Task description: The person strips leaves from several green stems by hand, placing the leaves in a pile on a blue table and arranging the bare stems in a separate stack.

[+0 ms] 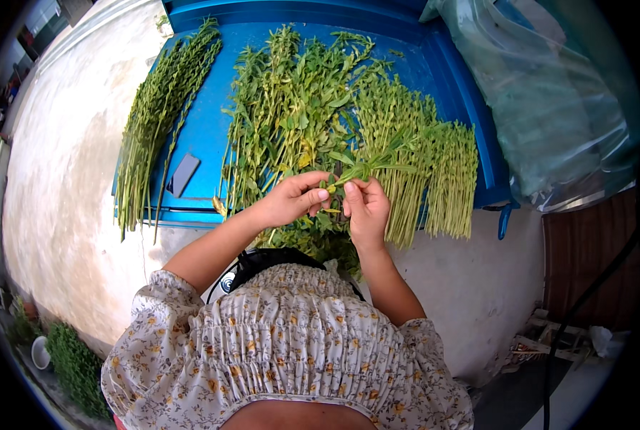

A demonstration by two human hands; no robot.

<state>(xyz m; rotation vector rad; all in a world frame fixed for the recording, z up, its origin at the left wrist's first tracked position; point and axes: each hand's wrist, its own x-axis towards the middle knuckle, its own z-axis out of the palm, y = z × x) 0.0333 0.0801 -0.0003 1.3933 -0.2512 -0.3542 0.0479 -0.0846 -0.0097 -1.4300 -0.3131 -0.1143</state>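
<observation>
A leafy green plant top [365, 170], which looks like sesame, is held between my two hands, its leaves pointing right. My left hand [296, 199] pinches its left end between thumb and fingers. Close beside it, my right hand [368, 207] grips the stem just below the leaves. Beyond both hands, a loose heap of leafy stalks [293, 102] covers the middle of a blue metal cargo bed [207, 129]. Stripped stalks with green pods [427, 161] lie side by side on the right. Another bundle of podded stalks [161, 118] rests at the left edge.
A smartphone [183, 175] lies on the blue metal near the left bundle. Crumpled plastic sheeting [556, 102] hangs over the bed's right side. Plucked leaves [309, 239] are piled below my hands, against my lap. A black cable [559, 333] runs down at the right.
</observation>
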